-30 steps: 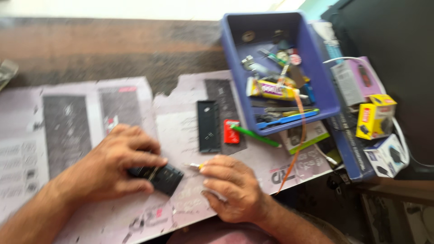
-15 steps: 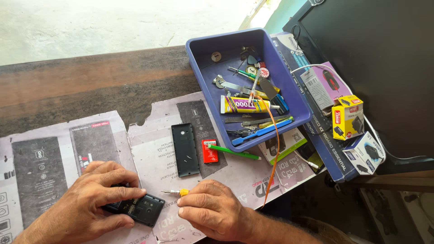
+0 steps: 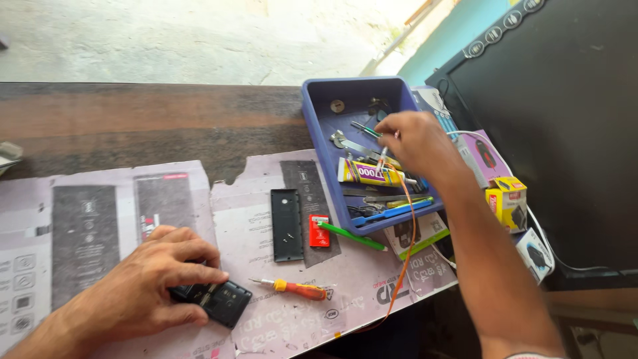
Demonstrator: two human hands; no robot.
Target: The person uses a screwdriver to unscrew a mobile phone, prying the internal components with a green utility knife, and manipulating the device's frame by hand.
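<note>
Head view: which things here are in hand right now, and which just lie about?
In hand:
left hand on black phone
right hand over blue tray, fingers at a thin tool

Lying about:
orange screwdriver
black back cover
green pen
yellow box

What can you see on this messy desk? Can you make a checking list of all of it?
Surface: wooden bench with printed cardboard sheets laid flat.
Job's things: black phone face-down; tweezers.
Clutter: orange screwdriver, black back cover, red battery, green pen, blue tray of tools, small boxes.
Grippers: left hand pressing phone; right hand pinching tweezers in tray.
Cables: orange wire; white cable.
Surroundings: dark monitor, concrete ground.
</note>
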